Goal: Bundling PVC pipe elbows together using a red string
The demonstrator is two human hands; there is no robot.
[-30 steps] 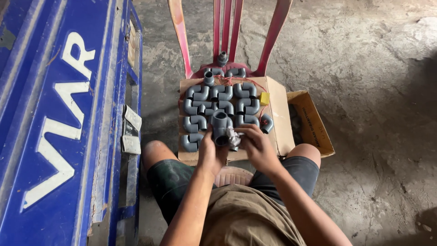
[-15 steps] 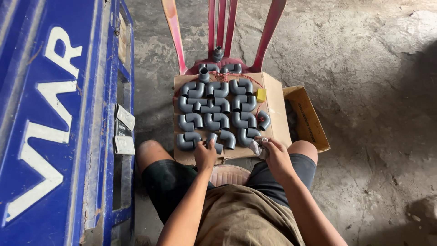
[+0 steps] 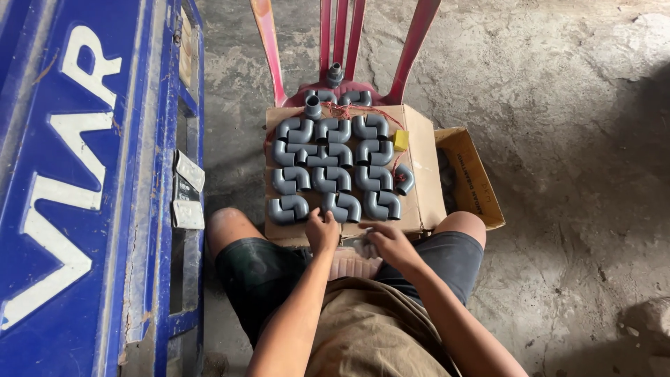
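Setting: informal workshop or yard work area. Evidence: rough, stained concrete floor (image 3: 558,105); worn blue metal vehicle body (image 3: 84,188) with chipped paint and rust at left; red plastic chair (image 3: 335,42) carrying a cardboard sheet (image 3: 422,181); rows of grey pipe elbow fittings (image 3: 335,167) laid on it; open cardboard box (image 3: 471,174) beside.

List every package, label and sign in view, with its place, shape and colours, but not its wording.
Flat brown cardboard sheet: on the red chair, under rows of grey pipe elbows.
Open cardboard box: on the floor right of the sheet, brown with dark print.
Blue panel: far left, with large white lettering.
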